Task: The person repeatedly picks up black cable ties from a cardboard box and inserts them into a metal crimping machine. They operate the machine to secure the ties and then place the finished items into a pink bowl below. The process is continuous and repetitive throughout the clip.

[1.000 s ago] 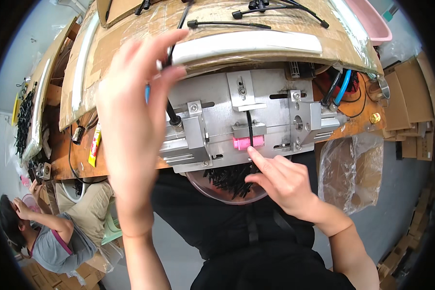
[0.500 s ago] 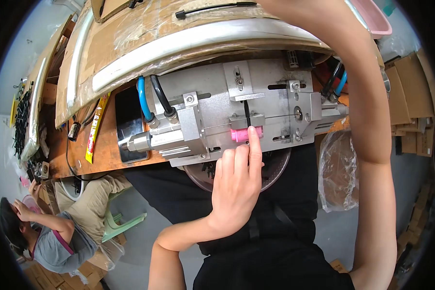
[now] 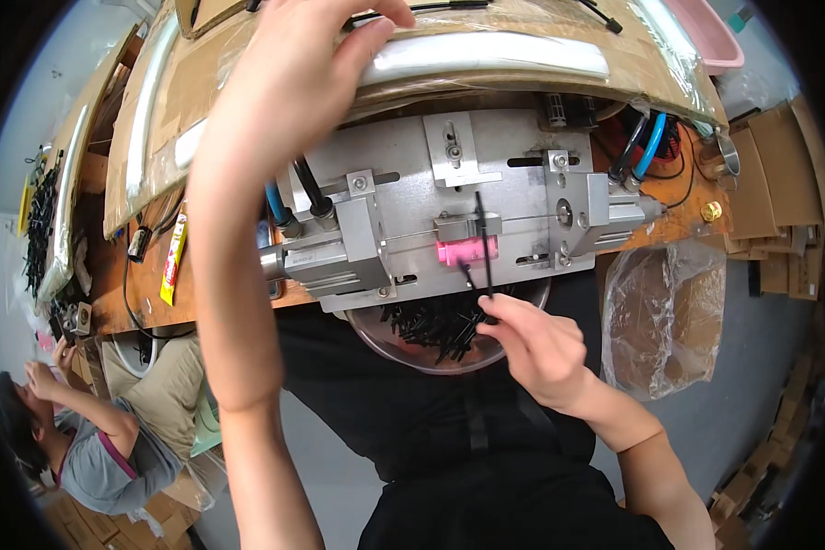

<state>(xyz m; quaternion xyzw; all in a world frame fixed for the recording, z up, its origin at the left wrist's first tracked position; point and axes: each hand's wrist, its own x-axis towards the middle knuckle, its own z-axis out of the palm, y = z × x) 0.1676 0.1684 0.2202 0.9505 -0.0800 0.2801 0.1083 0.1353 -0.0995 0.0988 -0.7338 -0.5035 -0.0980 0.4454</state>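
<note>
My right hand pinches a thin black rod, which points up across the front of the metal clamping fixture. A short dark strip beside it could be a second piece or a shadow. Behind the rod, a bright pink block sits at the fixture's middle. My left arm stretches far forward over the fixture's left side. At its end, my left hand has thumb and forefinger apart, close to another black rod on the plastic-wrapped cardboard; whether they touch it is unclear.
Below the fixture's front edge, a clear bowl holds many black pieces. Air hoses rise at both sides. A yellow packet lies on the wooden bench to the left. A plastic bag hangs at right. Another person sits at lower left.
My left hand has left the fixture and reached forward to the cardboard. My right hand has come back from the far side and now holds a black rod out of the fixture's centre.
</note>
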